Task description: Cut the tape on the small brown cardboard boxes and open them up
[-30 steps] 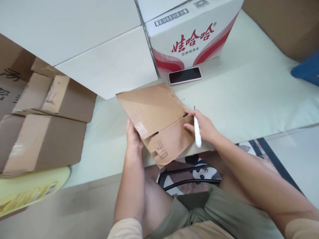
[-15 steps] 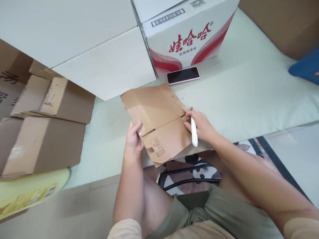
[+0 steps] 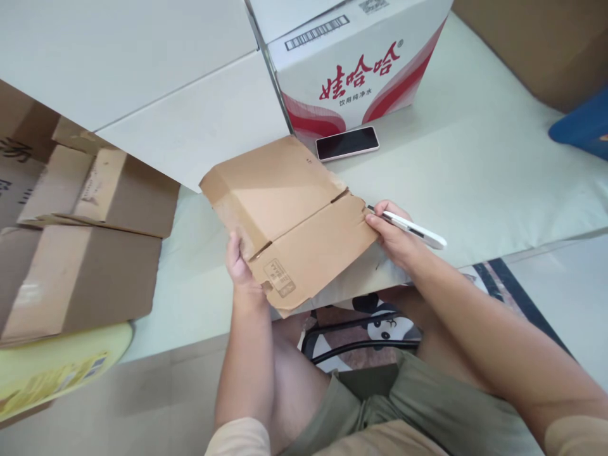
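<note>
A flattened piece of brown cardboard [image 3: 289, 215], creased across its middle and printed with a small stamp near its lower left corner, is held up in front of me. My left hand [image 3: 240, 263] grips its left edge, with most fingers hidden beneath. At the right edge, my right hand [image 3: 394, 234] pinches the cardboard between thumb and fingers. The same hand also holds a white utility knife [image 3: 420, 232], its handle pointing right and its dark tip close to the cardboard edge.
Behind the cardboard, a phone [image 3: 348, 144] lies on the pale green table cover [image 3: 484, 190] before a white and red carton [image 3: 351, 82]. Brown boxes [image 3: 114, 272] are stacked at left above a yellow container [image 3: 71, 361]. Something blue [image 3: 582, 130] stands at far right.
The cardboard has lifted and shifted left and away from me. My right hand has turned, swinging the knife handle from pointing toward me to pointing right.
</note>
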Motion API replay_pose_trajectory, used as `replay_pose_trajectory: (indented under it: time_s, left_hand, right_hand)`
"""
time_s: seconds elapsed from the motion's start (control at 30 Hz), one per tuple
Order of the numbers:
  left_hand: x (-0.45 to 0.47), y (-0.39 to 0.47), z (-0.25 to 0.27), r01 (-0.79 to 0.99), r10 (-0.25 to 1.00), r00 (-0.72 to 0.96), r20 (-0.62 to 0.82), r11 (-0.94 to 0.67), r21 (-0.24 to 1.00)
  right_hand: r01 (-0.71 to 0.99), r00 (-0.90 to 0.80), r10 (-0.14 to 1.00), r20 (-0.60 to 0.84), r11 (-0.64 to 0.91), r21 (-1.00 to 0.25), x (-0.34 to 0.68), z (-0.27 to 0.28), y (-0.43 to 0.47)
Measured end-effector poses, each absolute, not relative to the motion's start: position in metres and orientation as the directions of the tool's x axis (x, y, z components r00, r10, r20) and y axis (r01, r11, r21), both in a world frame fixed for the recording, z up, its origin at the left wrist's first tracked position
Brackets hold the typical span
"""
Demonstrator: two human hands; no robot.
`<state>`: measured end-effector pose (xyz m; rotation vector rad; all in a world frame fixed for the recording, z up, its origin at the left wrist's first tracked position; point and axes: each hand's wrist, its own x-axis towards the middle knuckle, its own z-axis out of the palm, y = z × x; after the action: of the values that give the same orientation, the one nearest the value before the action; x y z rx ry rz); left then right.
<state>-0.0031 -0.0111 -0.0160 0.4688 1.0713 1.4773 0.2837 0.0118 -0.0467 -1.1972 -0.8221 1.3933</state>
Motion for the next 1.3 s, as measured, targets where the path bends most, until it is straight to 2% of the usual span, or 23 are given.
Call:
replay_pose_trajectory:
  time_s: [0.1, 0.17, 0.33, 0.4, 0.57, 0.7, 0.8, 1.0, 1.1, 1.3]
  left_hand:
    - [0.008, -0.016, -0.01, -0.549, 0.958, -0.174, -0.23, 0.099, 0.83]
    - [0.011, -0.016, -0.009, -0.5, 0.952, -0.158, -0.26, 0.15, 0.853]
    - [0.009, -0.005, -0.019, -0.34, 0.902, -0.229, -0.366, 0.278, 0.898]
    - [0.008, 0.001, -0.024, -0.317, 0.869, -0.301, -0.394, 0.298, 0.9]
    - [0.005, 0.006, -0.029, -0.256, 0.818, -0.429, -0.383, 0.297, 0.92]
    - [0.006, 0.006, -0.028, -0.243, 0.818, -0.451, -0.356, 0.271, 0.931]
    - [0.007, 0.006, -0.027, -0.256, 0.812, -0.454, -0.366, 0.275, 0.927]
    - [0.007, 0.005, -0.023, -0.304, 0.848, -0.403, -0.343, 0.229, 0.924]
    - [0.004, 0.003, -0.02, -0.363, 0.885, -0.354, -0.303, 0.169, 0.917]
    - [-0.001, 0.001, -0.022, -0.422, 0.923, -0.295, -0.246, 0.105, 0.9]
  right_hand:
    - [-0.311, 0.149, 0.96, -0.237, -0.182, -0.933, 0.283, -0.048, 0.013]
    - [-0.263, 0.19, 0.961, -0.2, -0.146, -0.954, 0.285, -0.051, 0.013]
    - [0.134, 0.196, 0.98, -0.03, -0.057, -0.989, 0.291, -0.051, 0.013]
    - [0.201, 0.198, 0.98, -0.02, -0.061, -0.978, 0.292, -0.047, 0.013]
    - [0.15, 0.245, 0.969, -0.016, -0.054, -0.987, 0.296, -0.043, 0.016]
    - [0.089, 0.154, 0.983, -0.103, -0.117, -0.989, 0.295, -0.051, 0.017]
    - [0.124, 0.096, 0.987, -0.13, -0.141, -0.982, 0.292, -0.059, 0.016]
    - [0.262, 0.153, 0.988, 0.015, -0.025, -0.965, 0.29, -0.057, 0.012]
    - [0.312, 0.147, 0.989, 0.024, -0.023, -0.95, 0.293, -0.047, 0.011]
    - [0.21, 0.172, 0.985, 0.006, -0.031, -0.977, 0.294, -0.043, 0.011]
